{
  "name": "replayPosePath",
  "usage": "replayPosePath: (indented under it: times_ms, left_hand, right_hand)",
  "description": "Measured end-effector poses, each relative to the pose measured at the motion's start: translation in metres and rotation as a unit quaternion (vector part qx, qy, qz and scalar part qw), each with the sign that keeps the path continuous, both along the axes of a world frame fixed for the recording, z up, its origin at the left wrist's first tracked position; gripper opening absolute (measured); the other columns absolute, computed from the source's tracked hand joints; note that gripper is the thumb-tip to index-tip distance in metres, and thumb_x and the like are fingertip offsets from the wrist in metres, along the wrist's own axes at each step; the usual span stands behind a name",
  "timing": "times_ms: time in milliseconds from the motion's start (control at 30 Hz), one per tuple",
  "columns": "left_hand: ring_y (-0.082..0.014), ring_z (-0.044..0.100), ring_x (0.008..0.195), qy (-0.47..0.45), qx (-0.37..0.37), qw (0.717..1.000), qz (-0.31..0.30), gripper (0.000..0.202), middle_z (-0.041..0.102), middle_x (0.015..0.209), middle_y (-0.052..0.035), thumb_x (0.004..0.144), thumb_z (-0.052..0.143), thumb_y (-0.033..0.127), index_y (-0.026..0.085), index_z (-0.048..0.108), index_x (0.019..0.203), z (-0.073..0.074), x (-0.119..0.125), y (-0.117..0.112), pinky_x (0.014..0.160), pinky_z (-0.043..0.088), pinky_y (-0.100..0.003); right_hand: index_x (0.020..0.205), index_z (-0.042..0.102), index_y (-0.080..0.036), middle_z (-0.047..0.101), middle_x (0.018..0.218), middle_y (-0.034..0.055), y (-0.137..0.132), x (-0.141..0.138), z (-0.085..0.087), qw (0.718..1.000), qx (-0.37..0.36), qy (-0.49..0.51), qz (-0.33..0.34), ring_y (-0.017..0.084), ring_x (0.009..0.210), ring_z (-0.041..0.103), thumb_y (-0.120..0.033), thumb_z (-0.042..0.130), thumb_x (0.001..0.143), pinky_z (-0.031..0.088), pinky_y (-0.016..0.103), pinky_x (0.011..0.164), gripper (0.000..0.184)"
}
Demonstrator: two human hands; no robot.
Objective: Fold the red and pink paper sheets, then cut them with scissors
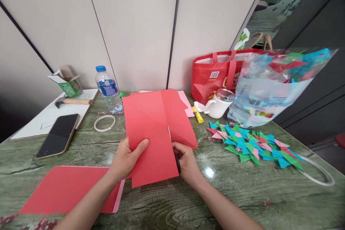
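Gripping the red paper (151,129) along its left edge, the left hand (128,159) is clamping it with the thumb lying on top, while its fingers are disappearing underneath. The paper is extending forward and to the right of that hand, directly in front of the person and just above the table (215,201). The right hand (187,160) is closing around the black handle of the scissors (177,162), beside the paper's lower right part. A thin blade is showing along the line where the right section is parting from the left; how far the blades are standing apart, I cannot tell. More red sheets (72,188) are lying below the left hand, partly under the forearm. A white ring (113,125) is resting beyond it, near the bottle (107,91).
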State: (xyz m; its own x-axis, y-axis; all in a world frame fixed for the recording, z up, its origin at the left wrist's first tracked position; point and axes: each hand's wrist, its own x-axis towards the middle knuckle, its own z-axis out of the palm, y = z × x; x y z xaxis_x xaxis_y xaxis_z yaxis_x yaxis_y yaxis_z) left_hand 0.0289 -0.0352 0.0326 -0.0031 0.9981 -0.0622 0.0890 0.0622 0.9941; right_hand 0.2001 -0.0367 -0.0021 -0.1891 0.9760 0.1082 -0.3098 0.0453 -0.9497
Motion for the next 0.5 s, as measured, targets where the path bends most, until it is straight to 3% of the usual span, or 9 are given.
replayPosePath:
  times_ms: [500]
  left_hand:
    - [-0.0275, 0.064, 0.089, 0.038, 0.015, 0.999, -0.005, 0.036, 0.069, 0.100, -0.0105, 0.071, 0.061, 0.045, 0.015, 0.060, 0.092, -0.0010, 0.0026, -0.0011, 0.067, 0.054, -0.033]
  right_hand:
    - [0.076, 0.065, -0.018, 0.071, 0.076, 0.0018, 0.0006, 0.0020, 0.0027, 1.000, -0.020, -0.004, 0.000, 0.019, 0.068, 0.066, -0.023, 0.079, 0.054, 0.054, 0.028, 0.065, 0.027]
